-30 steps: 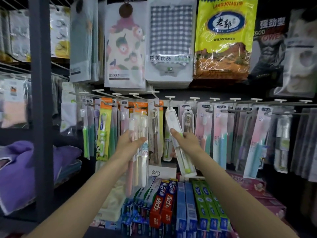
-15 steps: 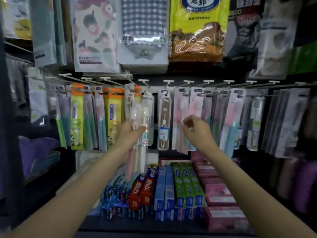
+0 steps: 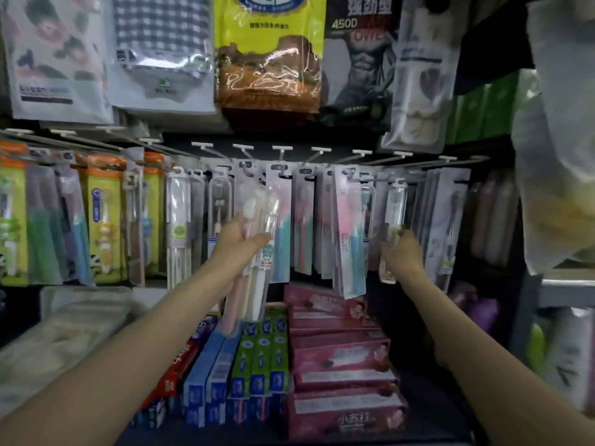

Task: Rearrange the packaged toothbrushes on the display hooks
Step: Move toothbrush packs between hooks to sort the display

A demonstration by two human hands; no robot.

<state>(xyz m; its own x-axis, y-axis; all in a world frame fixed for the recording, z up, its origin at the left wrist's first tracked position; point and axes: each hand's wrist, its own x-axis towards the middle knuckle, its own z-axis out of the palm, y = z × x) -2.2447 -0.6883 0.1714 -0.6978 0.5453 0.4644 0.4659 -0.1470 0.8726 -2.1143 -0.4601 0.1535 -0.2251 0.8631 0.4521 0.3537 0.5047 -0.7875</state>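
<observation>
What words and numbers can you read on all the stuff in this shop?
"450D" on the black muscle-man pack.
"强劲型" at the top of that same pack.
"CLEAN" on the toothbrush pack that the left hand holds.
"小苏打" on the front pink box.
All other labels are too blurred or small to read.

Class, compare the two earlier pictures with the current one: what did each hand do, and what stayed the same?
The right hand let go of the white-and-green pack, reached rightward along the hooks and now grips a clear toothbrush pack hanging there. The left hand still holds its multi-brush pack upright. The toothpaste boxes below stayed put.
</observation>
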